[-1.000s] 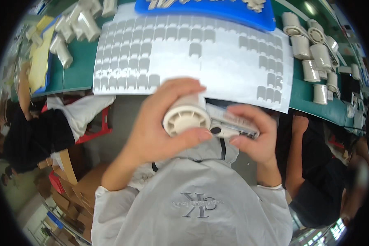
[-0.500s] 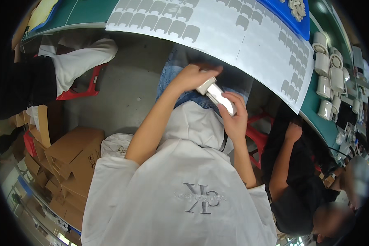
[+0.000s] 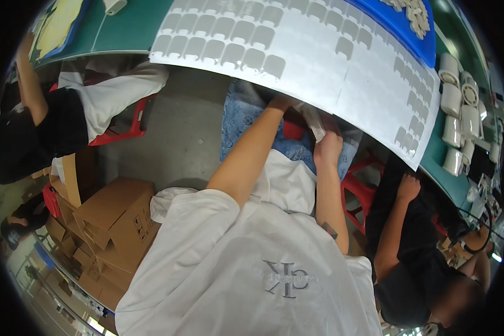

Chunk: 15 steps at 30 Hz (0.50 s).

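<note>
A slim, pale white device (image 3: pixel 315 123) slants between my two hands, just below the near edge of the worktable. My right hand (image 3: pixel 327 148) is closed around its lower end. By its upper end is my left hand (image 3: pixel 283 102), whose fingers are hidden beneath the table edge, so its grip does not show. The upper part of the device is also partly covered by that edge. Directly above both hands, a white sheet (image 3: pixel 308 61) with rows of grey tab-shaped pads lies on the table.
The green table (image 3: pixel 129 28) carries a blue tray (image 3: pixel 428 45) of small pale parts and several white cylindrical housings (image 3: pixel 452 101) at the right. Co-workers sit on both sides; a red stool (image 3: pixel 359 190) stands right. Cardboard boxes (image 3: pixel 109 204) are stacked at the lower left.
Both hands have moved away from my body, with the device, toward and partly under the table edge. My left fingers are now out of sight. The view has shifted slightly.
</note>
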Tool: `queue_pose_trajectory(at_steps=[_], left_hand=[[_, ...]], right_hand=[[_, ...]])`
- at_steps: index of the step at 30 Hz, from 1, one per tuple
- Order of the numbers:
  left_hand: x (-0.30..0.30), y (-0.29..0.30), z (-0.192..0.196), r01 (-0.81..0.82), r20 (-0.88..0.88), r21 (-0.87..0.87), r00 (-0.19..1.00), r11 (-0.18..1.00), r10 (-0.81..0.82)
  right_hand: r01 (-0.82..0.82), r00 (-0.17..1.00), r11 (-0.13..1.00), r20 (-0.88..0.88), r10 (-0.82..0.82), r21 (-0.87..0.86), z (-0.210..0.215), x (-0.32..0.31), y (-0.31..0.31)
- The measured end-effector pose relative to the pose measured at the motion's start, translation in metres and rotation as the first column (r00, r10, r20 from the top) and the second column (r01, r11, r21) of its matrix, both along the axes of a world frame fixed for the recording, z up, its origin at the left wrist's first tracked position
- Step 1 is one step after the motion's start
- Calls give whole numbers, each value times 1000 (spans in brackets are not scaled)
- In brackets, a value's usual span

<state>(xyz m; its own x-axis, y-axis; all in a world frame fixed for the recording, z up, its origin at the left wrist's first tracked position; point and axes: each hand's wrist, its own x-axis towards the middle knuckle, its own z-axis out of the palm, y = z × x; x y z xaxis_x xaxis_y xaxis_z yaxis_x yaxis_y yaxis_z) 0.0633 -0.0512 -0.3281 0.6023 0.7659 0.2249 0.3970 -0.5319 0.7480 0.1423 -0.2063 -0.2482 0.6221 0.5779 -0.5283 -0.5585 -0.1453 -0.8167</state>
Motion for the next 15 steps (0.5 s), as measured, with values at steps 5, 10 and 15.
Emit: queue_pose_trajectory(at_steps=[5, 10, 15], left_hand=[[3, 2, 0, -40, -25, -24, 999, 999, 39], [1, -3, 0, -83, -27, -42, 996, 996, 82], [-1, -6, 3, -71, -39, -63, 997, 996, 68]], right_hand=[[-19, 999, 999, -46, 16, -47, -22, -5, 11], [43, 999, 994, 36, -39, -99, -34, -25, 22], [-114, 696, 947, 657, 291, -299, -98, -13, 14]])
